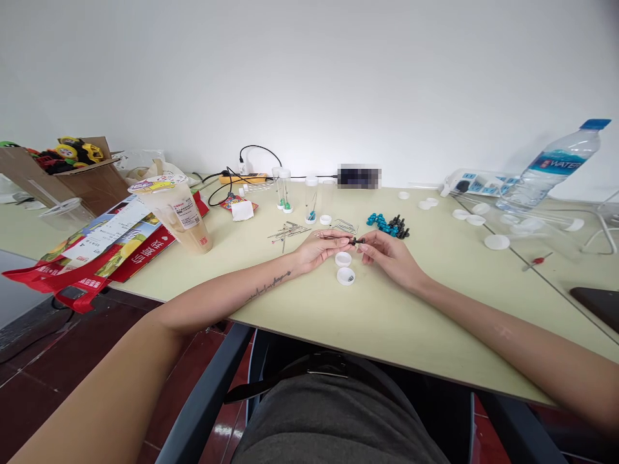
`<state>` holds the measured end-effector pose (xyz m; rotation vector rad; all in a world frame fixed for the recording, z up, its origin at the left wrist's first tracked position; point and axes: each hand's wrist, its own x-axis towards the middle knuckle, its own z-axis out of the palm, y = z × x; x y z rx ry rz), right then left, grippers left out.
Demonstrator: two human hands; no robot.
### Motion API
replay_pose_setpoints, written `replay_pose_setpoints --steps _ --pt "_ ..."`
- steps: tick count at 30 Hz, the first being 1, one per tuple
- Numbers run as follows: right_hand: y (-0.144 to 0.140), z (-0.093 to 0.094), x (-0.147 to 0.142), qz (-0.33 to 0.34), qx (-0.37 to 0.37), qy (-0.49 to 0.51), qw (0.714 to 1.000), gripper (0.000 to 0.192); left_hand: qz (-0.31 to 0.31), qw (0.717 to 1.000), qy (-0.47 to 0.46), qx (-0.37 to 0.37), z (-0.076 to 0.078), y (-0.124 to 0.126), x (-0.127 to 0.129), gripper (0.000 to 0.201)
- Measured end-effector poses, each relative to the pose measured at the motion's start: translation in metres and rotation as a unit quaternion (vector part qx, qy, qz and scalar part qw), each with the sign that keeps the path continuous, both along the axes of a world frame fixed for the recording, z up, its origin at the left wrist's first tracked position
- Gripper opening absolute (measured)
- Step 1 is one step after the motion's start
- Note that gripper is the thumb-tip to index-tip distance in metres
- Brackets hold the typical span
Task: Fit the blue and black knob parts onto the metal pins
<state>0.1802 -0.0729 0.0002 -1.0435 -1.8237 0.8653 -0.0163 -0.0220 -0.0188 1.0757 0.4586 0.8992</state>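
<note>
My left hand (323,248) pinches a thin metal pin that points right across the pale green table (387,322). My right hand (387,252) meets it fingertip to fingertip and holds a small black bead (356,241) at the pin's end. Two white caps (344,267) lie just below my fingers. A heap of teal and black beads (389,225) sits just beyond my right hand. Loose metal pins (286,233) are scattered beyond my left hand, and clear tubes (300,196) stand upright behind them.
A sealed drink cup (181,216) and red packaging (91,258) lie at the left. A water bottle (551,169), a power strip (476,183) and several white caps (483,222) are at the right. A small red screwdriver (536,262) and a dark phone (597,303) lie near the right edge.
</note>
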Motion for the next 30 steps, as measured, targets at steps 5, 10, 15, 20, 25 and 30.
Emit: replay_pose_setpoints --steps 5,10,15,20,25,30 --pt "0.0001 0.0007 0.0004 0.000 0.001 -0.010 1.000 0.028 -0.001 1.000 0.002 0.005 0.0004 -0.0003 0.0001 0.025" --pt "0.0007 0.0016 0.0014 0.003 0.011 -0.035 0.999 0.033 -0.003 1.000 0.006 0.011 0.0013 -0.0010 0.0001 0.024" --pt "0.0023 -0.0002 0.0020 0.000 0.002 -0.046 0.999 0.040 -0.002 1.000 0.008 0.013 0.0019 -0.0012 0.0002 0.024" --pt "0.0026 -0.0011 0.0019 0.004 -0.005 -0.037 0.999 0.041 -0.001 1.000 0.010 0.016 0.0017 -0.0015 -0.0001 0.025" --pt "0.0022 -0.0007 0.0008 -0.001 -0.006 -0.019 1.000 0.037 0.004 1.000 0.013 0.013 0.0012 -0.0012 -0.0001 0.024" --pt "0.0026 -0.0002 0.0013 0.000 -0.003 -0.031 1.000 0.038 0.000 1.000 0.011 0.014 0.0013 -0.0010 0.0000 0.025"
